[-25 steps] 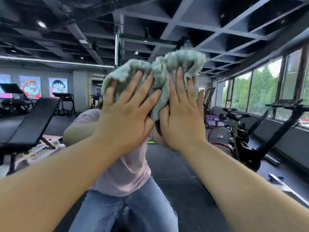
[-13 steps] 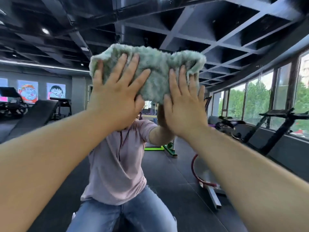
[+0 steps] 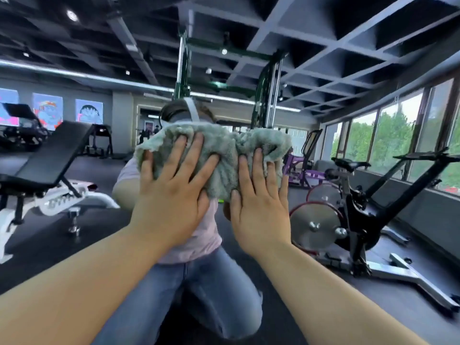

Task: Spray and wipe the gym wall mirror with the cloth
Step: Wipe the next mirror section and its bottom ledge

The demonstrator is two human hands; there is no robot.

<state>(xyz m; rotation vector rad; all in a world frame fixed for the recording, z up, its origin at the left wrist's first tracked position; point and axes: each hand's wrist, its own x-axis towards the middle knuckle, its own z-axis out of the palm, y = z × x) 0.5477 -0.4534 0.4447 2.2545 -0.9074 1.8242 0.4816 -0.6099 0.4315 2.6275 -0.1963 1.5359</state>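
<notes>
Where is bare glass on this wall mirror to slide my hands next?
Bare wall mirror lies left of the left hand, over the reflected black bench, and right of the right hand, over the reflected black exercise bike. Crowded in the middle: both hands press the fluffy green cloth.

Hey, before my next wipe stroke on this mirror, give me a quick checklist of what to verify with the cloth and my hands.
1. That the left hand lies flat on the cloth: ok, fingers spread and pressing it.
2. That the right hand is on the cloth: ok, mostly by its fingers.
3. That the cloth is spread smooth: not ok, bunched and wrinkled.
4. That the mirror is wet with spray: cannot tell.
5. That the spray bottle is nearby: cannot tell, none in view.
</notes>
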